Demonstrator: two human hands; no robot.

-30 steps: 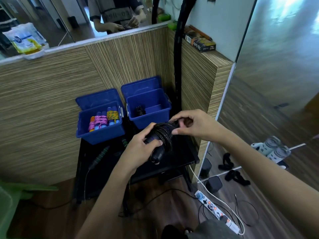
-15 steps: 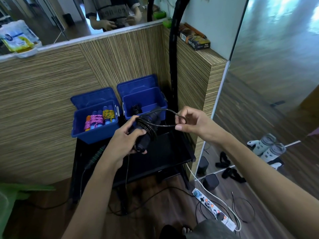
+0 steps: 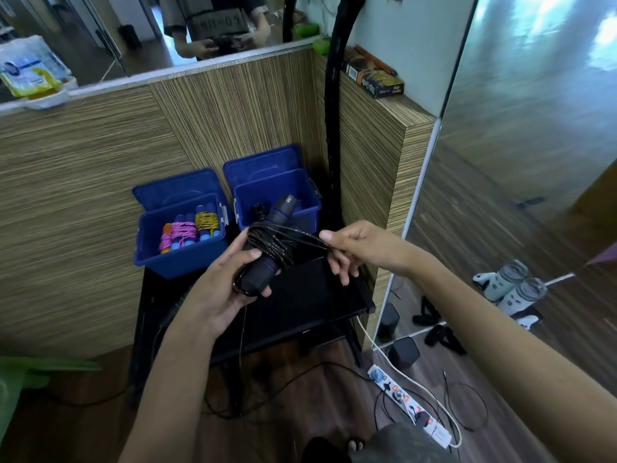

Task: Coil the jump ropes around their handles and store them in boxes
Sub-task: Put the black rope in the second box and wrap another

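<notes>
A pair of black jump-rope handles with blue rings point(image 3: 267, 252), wrapped in thin black cord point(image 3: 277, 243), is being held above the black shelf point(image 3: 310, 295), in front of the right-hand blue plastic box point(image 3: 277, 198). Its long axis is tilting, top end pointing toward one o'clock. Compared with a moment ago, the right hand point(image 3: 354, 248) is pulling the pinched cord farther out toward three o'clock, tightening another loop; coiling looks nearly finished. The left hand point(image 3: 227, 282) is grasping the handles' lower end. At ten o'clock, the other blue box point(image 3: 180, 252) is holding colourful wound ropes point(image 3: 187, 230).
</notes>
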